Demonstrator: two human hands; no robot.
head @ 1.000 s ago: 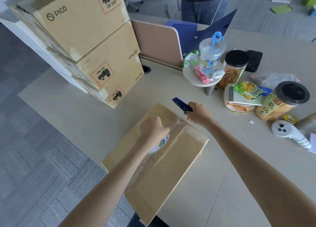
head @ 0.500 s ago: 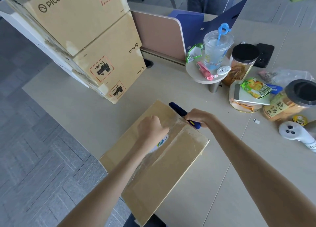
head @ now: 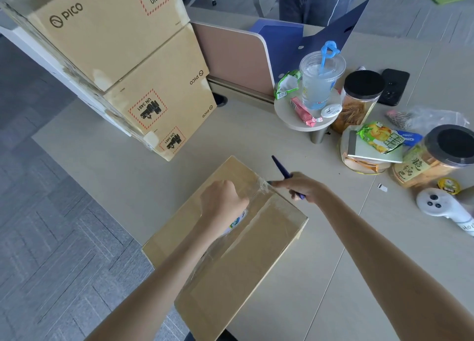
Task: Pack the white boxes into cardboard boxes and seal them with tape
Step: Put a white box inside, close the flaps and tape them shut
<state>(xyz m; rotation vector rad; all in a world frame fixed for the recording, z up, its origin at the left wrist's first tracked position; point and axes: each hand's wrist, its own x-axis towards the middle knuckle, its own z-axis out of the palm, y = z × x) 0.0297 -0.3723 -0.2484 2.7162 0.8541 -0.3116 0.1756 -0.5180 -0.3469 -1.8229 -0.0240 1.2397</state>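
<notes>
Closed in on the far edge of the box (head: 256,258) within the last second: right hand (head: 305,186), curled round a blue cutter (head: 280,166), forefinger out at the stretched tape (head: 263,186). Left hand (head: 221,199) fisted round the roll (head: 238,220), pinning it to the lid seam. Box shut, lying on the near corner of the desk (head: 333,276), strip already along the seam. Advisable now: hold the roll back to keep tape taut, slice just past the edge, then smooth the end down. Cartons (head: 159,96) stacked beyond.

I read: "PICO" and "UN 3481" on the stacked cardboard boxes (head: 107,48); Chinese characters, illegible to me, on the snack jar (head: 420,166).
</notes>
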